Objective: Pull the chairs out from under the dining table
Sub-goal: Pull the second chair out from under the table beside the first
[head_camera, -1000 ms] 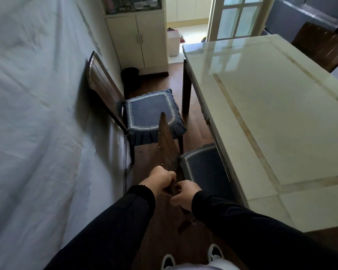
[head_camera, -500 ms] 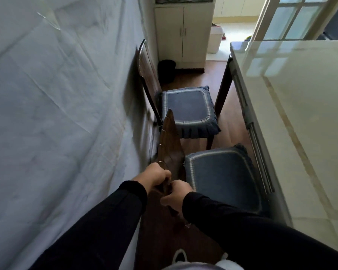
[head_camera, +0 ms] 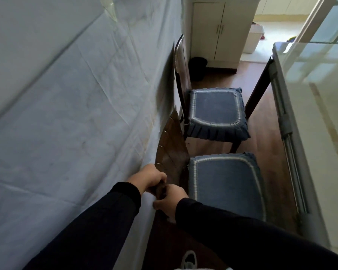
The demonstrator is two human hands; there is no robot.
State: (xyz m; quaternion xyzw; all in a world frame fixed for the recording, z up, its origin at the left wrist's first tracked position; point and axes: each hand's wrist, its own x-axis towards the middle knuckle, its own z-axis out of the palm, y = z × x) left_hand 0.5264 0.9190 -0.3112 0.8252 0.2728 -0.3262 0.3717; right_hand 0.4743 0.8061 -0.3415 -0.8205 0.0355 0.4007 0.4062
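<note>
Chair [head_camera: 225, 184] out further, both hands [head_camera: 170, 201] on backrest [head_camera: 171, 152]

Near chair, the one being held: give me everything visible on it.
The near chair has a dark brown wooden backrest with small metal studs along its edge, and a blue padded seat cushion with pale piping and a pleated skirt. It stands upright on the wood floor, its back close against the sheet-covered wall, seat facing the dining table and clear of its edge. The left hand and right hand both grip the backrest's top. Its legs are hidden.
</note>
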